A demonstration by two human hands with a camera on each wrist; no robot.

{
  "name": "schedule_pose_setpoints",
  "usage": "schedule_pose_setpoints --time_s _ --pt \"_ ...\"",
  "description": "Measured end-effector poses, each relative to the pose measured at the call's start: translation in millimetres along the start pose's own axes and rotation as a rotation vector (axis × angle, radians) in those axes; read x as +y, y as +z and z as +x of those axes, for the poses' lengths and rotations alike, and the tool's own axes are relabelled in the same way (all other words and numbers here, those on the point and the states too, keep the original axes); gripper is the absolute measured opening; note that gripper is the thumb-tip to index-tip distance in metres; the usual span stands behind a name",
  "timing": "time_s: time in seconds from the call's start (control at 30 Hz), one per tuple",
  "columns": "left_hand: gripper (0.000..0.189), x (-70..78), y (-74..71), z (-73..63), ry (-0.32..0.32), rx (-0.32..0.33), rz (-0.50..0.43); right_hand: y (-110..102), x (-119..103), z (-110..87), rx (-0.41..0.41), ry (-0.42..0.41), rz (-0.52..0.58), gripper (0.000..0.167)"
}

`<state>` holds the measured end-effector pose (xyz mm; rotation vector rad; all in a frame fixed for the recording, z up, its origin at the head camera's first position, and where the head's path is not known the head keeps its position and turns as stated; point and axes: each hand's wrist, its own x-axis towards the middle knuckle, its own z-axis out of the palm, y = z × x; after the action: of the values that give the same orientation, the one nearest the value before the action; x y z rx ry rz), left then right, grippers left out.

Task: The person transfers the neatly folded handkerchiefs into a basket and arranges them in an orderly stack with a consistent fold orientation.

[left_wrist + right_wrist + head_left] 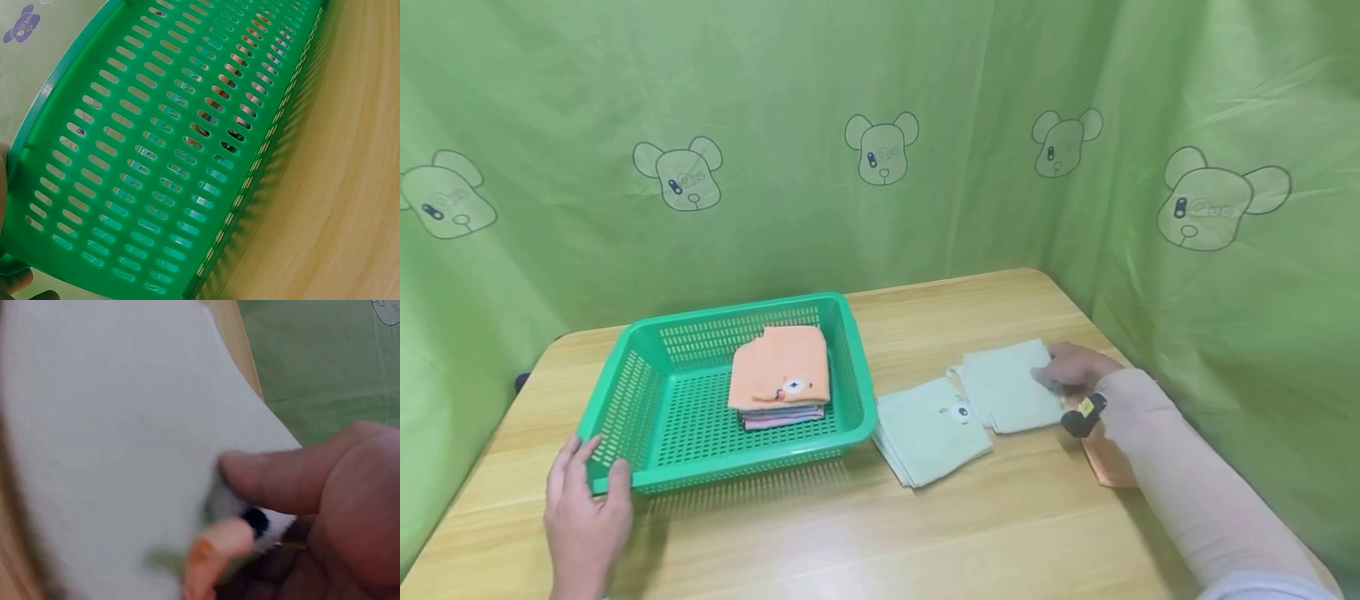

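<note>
My left hand [583, 517] holds the near left corner of a green plastic basket [745, 477], its fingers and thumb at the rim. In the left wrist view, the slotted basket wall [134, 90] fills most of the picture, with some fingertips at the lower left. To the right, my right hand [1075, 367] pinches the right edge of a pale green folded towel [1011, 387]. The right wrist view shows the thumb [275, 481] on top of this towel, beside a dark embroidered eye. Another pale green folded towel [932, 437] lies between it and the basket.
Inside the basket, an orange folded towel [793, 358] tops a stack with pink and purple edges. More orange cloth [1108, 458] lies partly hidden under the right forearm. A green curtain [790, 67] with bear-head prints surrounds the wooden table [850, 550].
</note>
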<state>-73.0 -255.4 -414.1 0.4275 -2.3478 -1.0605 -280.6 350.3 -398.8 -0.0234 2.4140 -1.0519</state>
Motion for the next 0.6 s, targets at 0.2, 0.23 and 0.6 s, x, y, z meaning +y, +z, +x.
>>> schedule_pose_setpoints --time_s 0.2,0.23,0.6 --pt "0.048 1.0 -0.5 -0.1 -0.005 -0.01 0.004 0.6 -1.2 -0.3 0.025 0.0 0.146 0.044" --pt "0.048 0.9 -0.6 -0.2 -0.005 -0.011 0.004 0.9 -0.9 0.5 0.04 0.003 0.147 0.045" --pt "0.048 0.6 -0.7 0.0 0.003 -0.01 0.005 1.9 1.5 4.3 0.084 -0.04 0.369 0.061"
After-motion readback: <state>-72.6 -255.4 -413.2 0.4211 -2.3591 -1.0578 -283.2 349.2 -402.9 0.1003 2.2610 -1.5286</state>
